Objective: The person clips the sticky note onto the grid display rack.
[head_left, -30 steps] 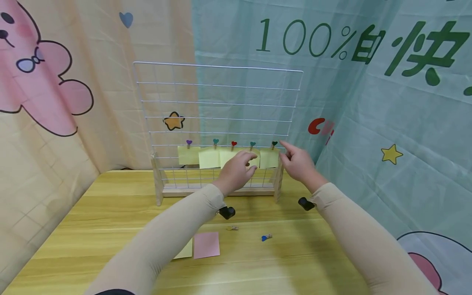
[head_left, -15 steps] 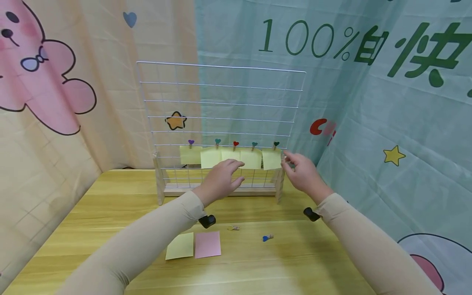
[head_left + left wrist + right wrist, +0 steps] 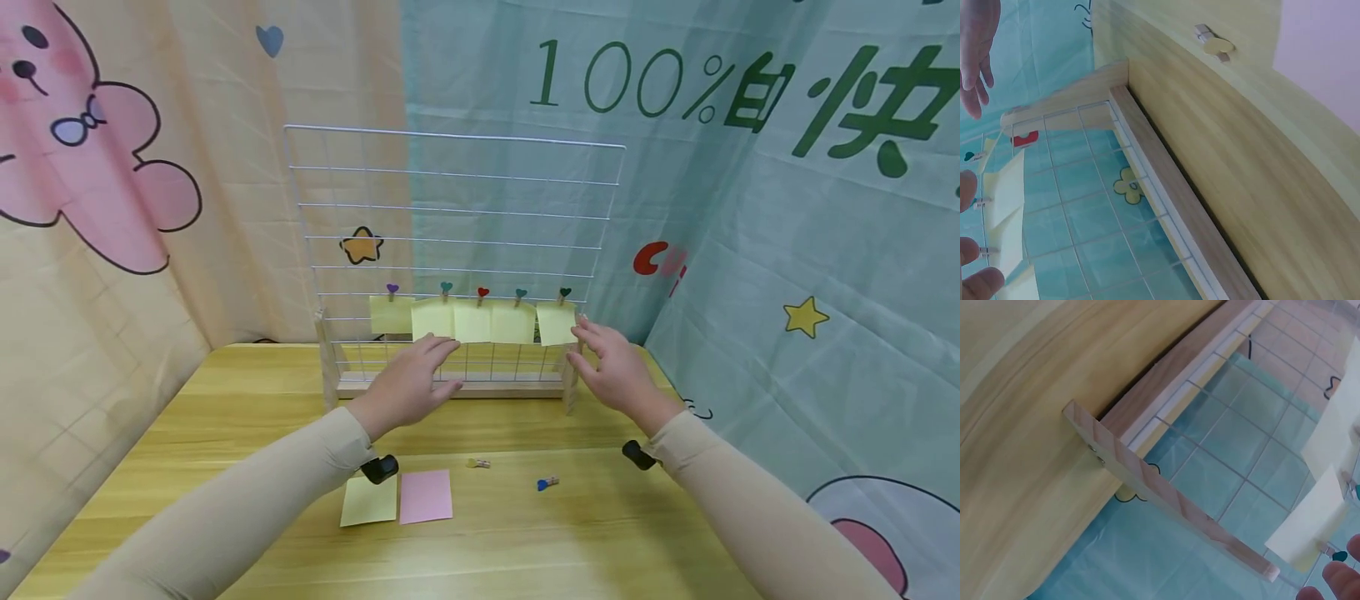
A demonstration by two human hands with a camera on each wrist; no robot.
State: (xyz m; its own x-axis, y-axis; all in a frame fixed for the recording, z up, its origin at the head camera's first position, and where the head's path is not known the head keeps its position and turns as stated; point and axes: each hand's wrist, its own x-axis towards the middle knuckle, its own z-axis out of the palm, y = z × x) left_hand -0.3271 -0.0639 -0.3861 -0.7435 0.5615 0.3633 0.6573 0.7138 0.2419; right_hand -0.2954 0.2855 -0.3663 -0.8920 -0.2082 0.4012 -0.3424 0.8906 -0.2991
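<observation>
Head cam: L hand [image 3: 408, 383] hangs w/ fingers loosely extended, nothing gripped, in front of wire rack [image 3: 450, 389] w/ 5 yellow notes [image 3: 472, 322] in a row under heart clips [image 3: 483, 292]; R hand [image 3: 618, 371] likewise relaxed, holds nothing, fingertips by R-most note's edge, contact unclear; loose yellow note [image 3: 369, 502], pink note [image 3: 426, 497], yellow clip [image 3: 479, 463], blue clip [image 3: 547, 483] on tbl [image 3: 600, 533]. L wrist cam: a few L fingertips at frame edge nr clipped notes, wood base [image 3: 1177, 187] beyond. R wrist cam: R fingertips in lower corner nr dark green clip [image 3: 1340, 556], wood side support [image 3: 1166, 494] mid-frame.
</observation>
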